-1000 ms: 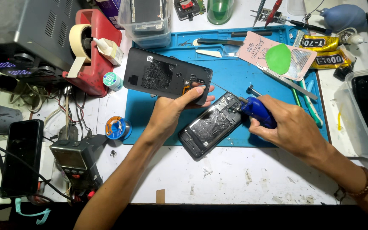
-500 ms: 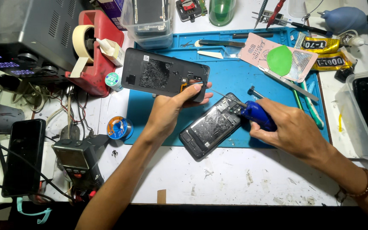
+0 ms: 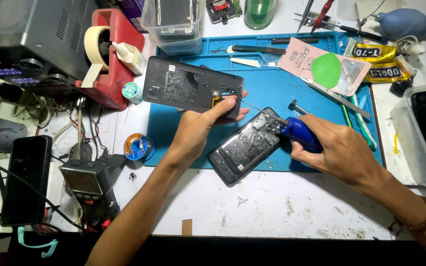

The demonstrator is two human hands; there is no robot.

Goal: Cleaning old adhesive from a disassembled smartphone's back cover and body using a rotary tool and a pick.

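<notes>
My left hand (image 3: 208, 125) grips the right end of a dark phone back cover (image 3: 183, 88), lifted and turned inner side up, with grey glue residue showing. An opened phone body (image 3: 245, 147) lies tilted on the blue work mat (image 3: 272, 88), its insides exposed. My right hand (image 3: 341, 152) is closed around a blue-handled screwdriver (image 3: 299, 134) whose thin tip points left toward the cover's right end, over the phone's top.
A red tape dispenser (image 3: 112, 64), grey power supply (image 3: 25, 44) and clear tub (image 3: 173, 24) stand at the back left. A black phone (image 3: 25, 180) and a multimeter (image 3: 87, 184) lie at left. Glue tubes (image 3: 375, 51), picks, tweezers and a blower (image 3: 400, 22) lie at back right.
My left hand has swung the back cover up and further left, away from the phone body. The right hand with the screwdriver has barely moved.
</notes>
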